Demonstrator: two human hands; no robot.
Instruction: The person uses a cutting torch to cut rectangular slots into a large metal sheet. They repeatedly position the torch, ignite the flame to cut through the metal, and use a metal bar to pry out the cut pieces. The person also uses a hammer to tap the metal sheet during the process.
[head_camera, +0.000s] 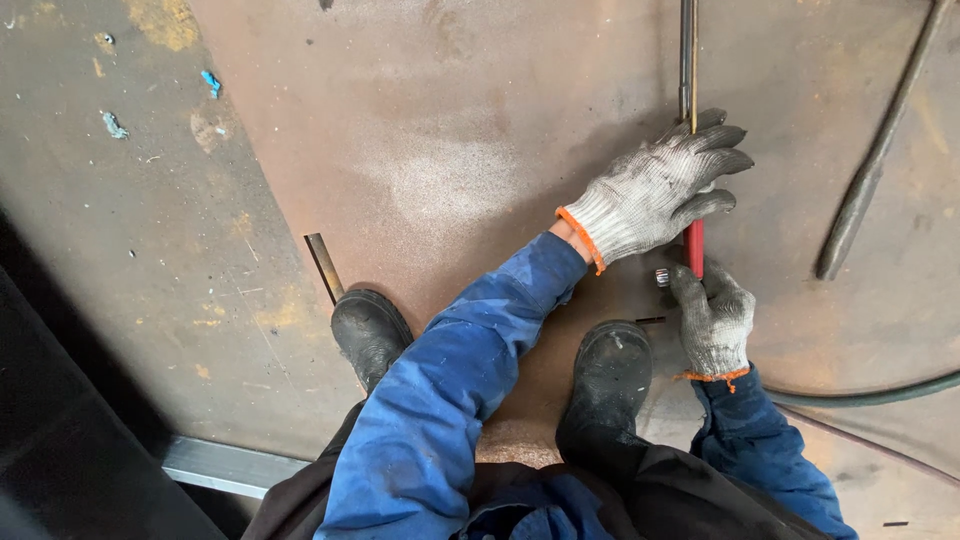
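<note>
- Where the floor meets the rusty steel plate, at far left, sits a dark beam edge, with a grey metal bar just beside it.
- A short flat metal strip lies on the plate, just above the left boot.
- The right boot stands near the plate's cut edge.
- Left hand, gloved, presses flat with fingers spread over the long thin rod, pinning it to the plate.
- Right hand, gloved, is closed around the red handle at the rod's lower end.
- A small metal knob shows just left of the handle.
- A heavy dark bar lies slanted at far right, well apart from the hands.
- A dark hose curves below it.
</note>
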